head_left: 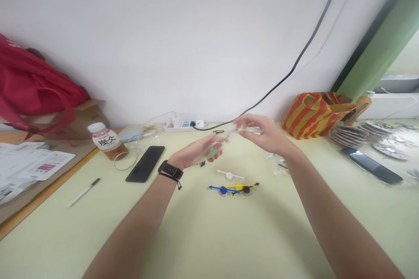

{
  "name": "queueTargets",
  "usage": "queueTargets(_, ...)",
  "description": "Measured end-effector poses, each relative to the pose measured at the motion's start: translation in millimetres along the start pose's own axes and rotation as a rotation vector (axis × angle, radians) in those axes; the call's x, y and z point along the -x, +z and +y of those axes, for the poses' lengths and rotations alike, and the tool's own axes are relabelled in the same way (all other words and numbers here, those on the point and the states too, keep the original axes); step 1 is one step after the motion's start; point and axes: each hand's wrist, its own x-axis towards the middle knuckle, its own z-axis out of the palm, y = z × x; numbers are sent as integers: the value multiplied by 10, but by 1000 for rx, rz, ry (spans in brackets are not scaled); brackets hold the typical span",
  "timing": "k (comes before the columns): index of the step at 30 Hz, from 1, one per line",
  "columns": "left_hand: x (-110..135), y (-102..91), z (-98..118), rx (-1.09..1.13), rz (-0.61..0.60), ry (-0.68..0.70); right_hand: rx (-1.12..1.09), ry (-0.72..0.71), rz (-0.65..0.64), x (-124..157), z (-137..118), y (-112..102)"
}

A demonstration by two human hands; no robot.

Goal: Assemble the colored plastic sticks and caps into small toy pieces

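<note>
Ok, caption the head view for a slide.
Left hand and right hand hold a small clear bag above coloured plastic pointers.

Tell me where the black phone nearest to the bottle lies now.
In the head view the black phone lies flat on the table, on the left side, between the bottle and the left hand.

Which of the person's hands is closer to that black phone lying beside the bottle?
Left. The left hand is raised just right of the black phone, while the right hand is farther right, beyond the left one.
</note>
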Motion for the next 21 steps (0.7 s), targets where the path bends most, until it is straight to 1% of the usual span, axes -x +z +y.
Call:
queueTargets(2, -23, -36, 5, 5, 112, 40, 88, 101, 85, 2, 149, -10)
queueTargets(3, -32, -55, 9, 12, 155, 63, 144, 161, 71, 10, 229, -16)
queueTargets(4, -41, -75, 12, 24, 193, 87, 193, 214, -7, 21, 303, -18)
queueTargets(5, -51, -94, 12, 40, 224, 107, 227, 257, -135, 35, 366, -10)
queueTargets(7, -75, -137, -2, 89, 272, 126, 256, 312, -446, 66, 444, 45)
queueTargets(9, -102, -186, -34, 155, 319, 146, 232, 335, -723, 87, 461, 157)
queueTargets(11, -123, -241, -73, 207, 386, 180, 168, 337, -913, 94, 445, 300)
queueTargets(12, -126, -268, -90, 217, 423, 196, 138, 336, -972, 92, 436, 369)
queueTargets(14, -118, -312, -108, 207, 479, 210, 128, 330, -1018, 84, 429, 474)
queueTargets(16, -95, -340, -104, 183, 503, 207, 162, 320, -996, 77, 438, 520)
queueTargets(19, -65, -357, -82, 138, 521, 196, 193, 319, -968, 74, 451, 511)
queueTargets(21, -60, -359, -76, 97, 535, 184, 192, 325, -984, 75, 447, 500)
